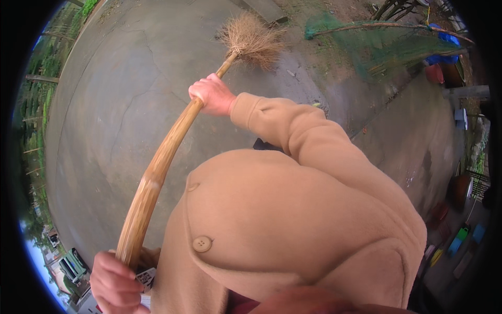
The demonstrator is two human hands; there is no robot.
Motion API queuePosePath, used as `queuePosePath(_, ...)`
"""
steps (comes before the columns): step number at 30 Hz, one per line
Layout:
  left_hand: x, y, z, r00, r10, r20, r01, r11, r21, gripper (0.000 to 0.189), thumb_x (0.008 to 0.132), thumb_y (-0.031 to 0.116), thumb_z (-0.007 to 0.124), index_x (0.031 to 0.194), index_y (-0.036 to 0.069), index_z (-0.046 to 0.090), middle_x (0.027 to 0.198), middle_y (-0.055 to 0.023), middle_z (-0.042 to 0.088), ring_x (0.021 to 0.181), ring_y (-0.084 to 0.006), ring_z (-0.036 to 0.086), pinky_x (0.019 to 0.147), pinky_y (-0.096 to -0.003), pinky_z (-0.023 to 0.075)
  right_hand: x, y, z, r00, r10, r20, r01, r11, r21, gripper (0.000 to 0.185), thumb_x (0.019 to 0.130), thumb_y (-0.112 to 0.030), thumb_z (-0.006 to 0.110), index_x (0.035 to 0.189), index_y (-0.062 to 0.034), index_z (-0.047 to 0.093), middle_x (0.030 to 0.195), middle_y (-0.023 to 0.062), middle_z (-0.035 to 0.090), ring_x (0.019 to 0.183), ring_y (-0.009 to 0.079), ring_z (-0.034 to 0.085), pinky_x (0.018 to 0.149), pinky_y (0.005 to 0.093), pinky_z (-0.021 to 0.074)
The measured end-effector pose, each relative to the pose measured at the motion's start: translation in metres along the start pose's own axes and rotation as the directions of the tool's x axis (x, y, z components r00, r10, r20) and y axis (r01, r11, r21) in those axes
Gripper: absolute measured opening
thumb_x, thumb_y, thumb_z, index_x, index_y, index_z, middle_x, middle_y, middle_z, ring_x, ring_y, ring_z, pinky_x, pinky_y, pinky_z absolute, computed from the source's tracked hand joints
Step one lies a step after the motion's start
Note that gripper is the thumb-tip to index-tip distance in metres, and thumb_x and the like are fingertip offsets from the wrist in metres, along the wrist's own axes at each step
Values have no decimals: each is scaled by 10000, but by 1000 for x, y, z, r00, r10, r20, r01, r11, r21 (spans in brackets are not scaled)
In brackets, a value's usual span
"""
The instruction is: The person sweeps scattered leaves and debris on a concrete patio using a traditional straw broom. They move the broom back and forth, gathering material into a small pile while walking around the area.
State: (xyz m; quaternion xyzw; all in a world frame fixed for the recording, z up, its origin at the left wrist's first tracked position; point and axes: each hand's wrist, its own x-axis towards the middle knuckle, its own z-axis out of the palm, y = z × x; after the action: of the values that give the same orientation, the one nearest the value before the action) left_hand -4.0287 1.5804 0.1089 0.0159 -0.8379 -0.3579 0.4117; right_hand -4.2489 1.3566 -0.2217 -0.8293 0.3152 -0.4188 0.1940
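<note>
A twig broom with a long, slightly bent wooden handle (151, 176) slants across the view. Its spread brown bristles (253, 41) rest on wet-looking concrete at the top. My right hand (213, 94) is wrapped around the handle a little behind the bristles. Lower left, near my body, my left hand (115, 284) grips the thick upper end. A small tag with a printed code (145, 278) shows beside its fingers. Between the hands, the handle passes to the left of my buttoned tan coat (282, 204).
Cracked concrete ground (98, 117) spreads around me. A concrete slab (264, 10) lies just beyond the bristles. Green netting (368, 51) on a bent pole (376, 24) stands at upper right, near a red bucket (434, 73). A green vehicle (73, 265) is at lower left.
</note>
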Motion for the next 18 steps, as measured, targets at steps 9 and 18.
queuePosePath(9,-101,-36,-57,878,-179,-443,69,965,-252,224,814,155,779,726,203,578,625,94,628,639,-84,593,774,-291,396,-65,-18,-28,943,216,254,-203,976,-77,156,721,-136,692,739,-160,540,719,14,568,758,236,597,748,375,351)
queuePosePath(18,-13,-311,-3,822,-546,163,480,508,-716,227,759,81,713,837,143,509,893,-35,598,1119,-291,571,1112,-541,342,-256,82,-135,541,834,-110,-755,424,-500,78,786,-153,662,819,-174,594,846,5,651,887,258,633,796,428,372)
